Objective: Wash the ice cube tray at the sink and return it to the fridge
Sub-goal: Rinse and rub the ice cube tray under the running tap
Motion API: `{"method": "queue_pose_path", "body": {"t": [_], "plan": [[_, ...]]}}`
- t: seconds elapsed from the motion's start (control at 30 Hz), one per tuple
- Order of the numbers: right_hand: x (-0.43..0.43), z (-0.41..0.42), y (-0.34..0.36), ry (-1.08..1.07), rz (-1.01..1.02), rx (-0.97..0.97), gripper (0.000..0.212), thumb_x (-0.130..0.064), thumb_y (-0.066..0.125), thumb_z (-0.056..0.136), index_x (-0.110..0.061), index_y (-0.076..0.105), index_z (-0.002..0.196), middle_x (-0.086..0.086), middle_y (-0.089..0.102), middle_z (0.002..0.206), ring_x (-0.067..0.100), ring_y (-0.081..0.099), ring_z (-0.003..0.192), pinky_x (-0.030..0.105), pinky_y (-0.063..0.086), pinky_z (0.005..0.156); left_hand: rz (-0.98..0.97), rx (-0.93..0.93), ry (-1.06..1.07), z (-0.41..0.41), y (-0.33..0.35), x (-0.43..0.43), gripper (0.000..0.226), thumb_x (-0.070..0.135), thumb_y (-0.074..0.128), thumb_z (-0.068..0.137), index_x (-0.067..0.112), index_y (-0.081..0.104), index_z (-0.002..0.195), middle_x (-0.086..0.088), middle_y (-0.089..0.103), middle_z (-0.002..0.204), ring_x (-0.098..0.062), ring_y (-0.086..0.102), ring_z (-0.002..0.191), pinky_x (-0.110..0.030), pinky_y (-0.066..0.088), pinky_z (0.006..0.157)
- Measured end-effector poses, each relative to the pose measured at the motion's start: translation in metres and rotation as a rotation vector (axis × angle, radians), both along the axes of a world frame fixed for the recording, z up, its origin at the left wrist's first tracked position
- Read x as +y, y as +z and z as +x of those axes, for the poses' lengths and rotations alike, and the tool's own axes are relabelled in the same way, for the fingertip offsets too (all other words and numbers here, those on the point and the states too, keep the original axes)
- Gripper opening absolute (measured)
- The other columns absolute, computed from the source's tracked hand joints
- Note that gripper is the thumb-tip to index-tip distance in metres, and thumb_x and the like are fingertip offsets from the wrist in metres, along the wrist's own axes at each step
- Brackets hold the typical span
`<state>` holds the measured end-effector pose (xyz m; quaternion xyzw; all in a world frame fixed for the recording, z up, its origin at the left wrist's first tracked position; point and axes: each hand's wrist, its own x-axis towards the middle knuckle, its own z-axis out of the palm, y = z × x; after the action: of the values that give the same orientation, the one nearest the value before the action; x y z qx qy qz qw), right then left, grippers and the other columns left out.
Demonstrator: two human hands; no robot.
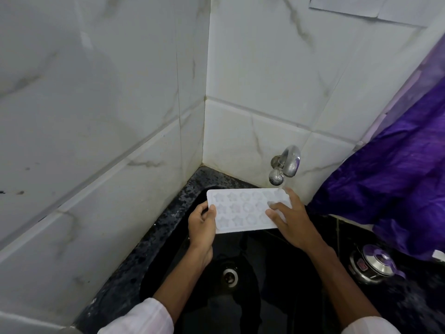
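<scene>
A white ice cube tray (240, 209) with star and round moulds is held flat over the black sink (277, 285), just below the steel tap (287, 165). Water runs from the tap onto the tray's far right corner. My left hand (202, 222) grips the tray's left end, thumb on top and fingers underneath. My right hand (289, 220) lies over the tray's right end, fingers spread on its top face.
The sink's drain (230, 276) shows in the dark basin. A speckled black counter (134, 261) runs along the tiled wall on the left. A purple cloth (397, 177) hangs at the right, with a steel lidded pot (372, 265) on the counter below it.
</scene>
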<state>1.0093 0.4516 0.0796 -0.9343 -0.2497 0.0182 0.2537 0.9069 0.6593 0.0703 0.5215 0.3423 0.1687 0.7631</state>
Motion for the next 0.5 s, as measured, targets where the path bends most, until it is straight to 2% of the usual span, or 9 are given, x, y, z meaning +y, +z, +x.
{"method": "queue_pose_path", "body": {"t": [0.1, 0.27, 0.4, 0.5], "plan": [[0.0005, 0.0047, 0.0011, -0.013, 0.013, -0.008, 0.044, -0.050, 0.047, 0.094, -0.019, 0.068, 0.116, 0.008, 0.020, 0.158, 0.027, 0.028, 0.142, 0.027, 0.023, 0.109, -0.002, -0.008, -0.003, 0.0009, 0.0004, 0.0009, 0.020, 0.015, 0.052, 0.102, 0.012, 0.065, 0.116, -0.006, 0.075, 0.100, -0.025, 0.073, 0.091, -0.046, 0.060, 0.082], [0.0059, 0.0034, 0.0028, -0.032, 0.000, -0.042, 0.040, -0.046, 0.050, 0.096, -0.019, 0.067, 0.120, 0.008, 0.017, 0.160, 0.030, 0.025, 0.142, 0.044, 0.034, 0.110, -0.015, -0.014, 0.001, 0.0029, 0.0037, -0.0010, 0.018, 0.014, 0.051, 0.102, 0.014, 0.064, 0.115, -0.005, 0.075, 0.099, -0.024, 0.073, 0.091, -0.046, 0.060, 0.082], [0.0056, 0.0051, 0.0044, -0.022, -0.020, -0.011, 0.040, -0.049, 0.049, 0.096, -0.024, 0.066, 0.122, 0.006, 0.014, 0.161, 0.029, 0.021, 0.144, 0.044, 0.030, 0.112, -0.008, -0.025, -0.001, 0.0025, 0.0049, 0.0024, 0.019, 0.014, 0.051, 0.103, 0.013, 0.063, 0.117, -0.004, 0.075, 0.099, -0.023, 0.073, 0.090, -0.045, 0.061, 0.080], [0.0050, 0.0071, 0.0070, -0.034, -0.004, 0.007, 0.046, -0.057, 0.045, 0.092, -0.024, 0.068, 0.114, 0.002, 0.016, 0.160, 0.029, 0.024, 0.142, 0.045, 0.033, 0.110, -0.005, -0.038, -0.008, 0.0019, 0.0058, 0.0035, 0.018, 0.014, 0.051, 0.103, 0.014, 0.063, 0.116, -0.004, 0.075, 0.099, -0.022, 0.073, 0.089, -0.042, 0.061, 0.077]]}}
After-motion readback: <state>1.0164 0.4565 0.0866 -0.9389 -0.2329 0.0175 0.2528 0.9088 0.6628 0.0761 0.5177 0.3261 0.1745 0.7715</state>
